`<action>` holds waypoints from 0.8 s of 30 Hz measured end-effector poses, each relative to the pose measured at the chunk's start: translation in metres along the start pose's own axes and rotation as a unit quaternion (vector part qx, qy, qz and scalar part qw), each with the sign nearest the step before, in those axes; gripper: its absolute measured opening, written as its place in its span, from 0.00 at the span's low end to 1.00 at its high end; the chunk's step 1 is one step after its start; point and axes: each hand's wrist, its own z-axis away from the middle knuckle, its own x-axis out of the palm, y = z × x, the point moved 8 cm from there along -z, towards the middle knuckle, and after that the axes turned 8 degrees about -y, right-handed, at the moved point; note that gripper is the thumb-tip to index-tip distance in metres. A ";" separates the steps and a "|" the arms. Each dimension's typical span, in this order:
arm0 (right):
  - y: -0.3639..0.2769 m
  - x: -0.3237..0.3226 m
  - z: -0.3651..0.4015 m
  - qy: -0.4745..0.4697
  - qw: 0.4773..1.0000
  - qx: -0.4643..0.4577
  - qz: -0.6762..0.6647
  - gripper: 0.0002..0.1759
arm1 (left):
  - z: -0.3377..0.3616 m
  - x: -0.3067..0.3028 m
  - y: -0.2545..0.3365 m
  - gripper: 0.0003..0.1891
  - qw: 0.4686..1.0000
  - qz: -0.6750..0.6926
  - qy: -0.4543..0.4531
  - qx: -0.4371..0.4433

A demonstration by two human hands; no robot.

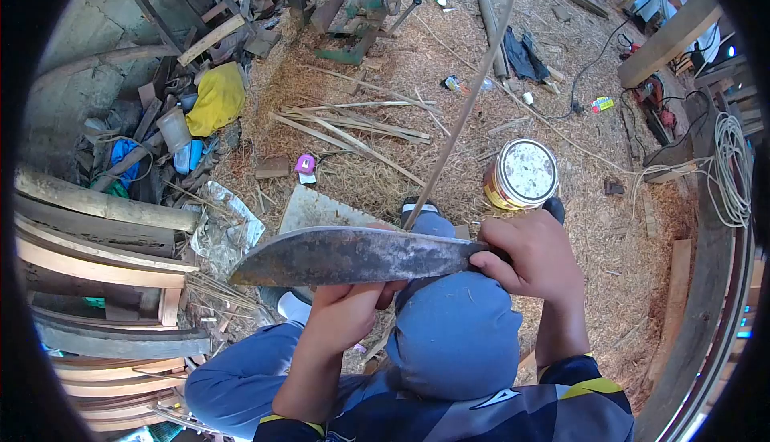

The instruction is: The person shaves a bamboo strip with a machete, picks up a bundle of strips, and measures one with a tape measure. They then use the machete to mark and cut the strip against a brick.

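A broad machete with a dark, stained blade lies level across the view, its tip to the left. My right hand is closed around its handle. Beneath the blade, my left hand is closed, its fingers partly hidden by the metal. A long thin wooden strip rises from the blade toward the top of the view. Its lower end passes behind the machete, by my left fingers. Both hands are above my bent knee in blue trousers.
A paint bucket stands right of centre. Loose wooden strips and a pink tape measure lie on the shavings-covered floor. A green metal machine part is farther back. Curved timber pieces line the left; coiled rope hangs right.
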 end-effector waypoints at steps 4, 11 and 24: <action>0.002 0.000 0.000 -0.012 1.000 0.002 0.001 0.23 | 0.000 0.002 0.004 0.10 0.998 -0.064 -0.014 -0.013; 0.008 0.004 -0.001 -0.018 1.000 0.000 -0.019 0.23 | 0.000 0.007 0.009 0.09 0.996 -0.069 -0.058 -0.001; 0.012 0.001 -0.001 0.008 0.999 -0.019 -0.028 0.24 | 0.008 0.016 0.009 0.09 0.981 -0.182 -0.048 -0.045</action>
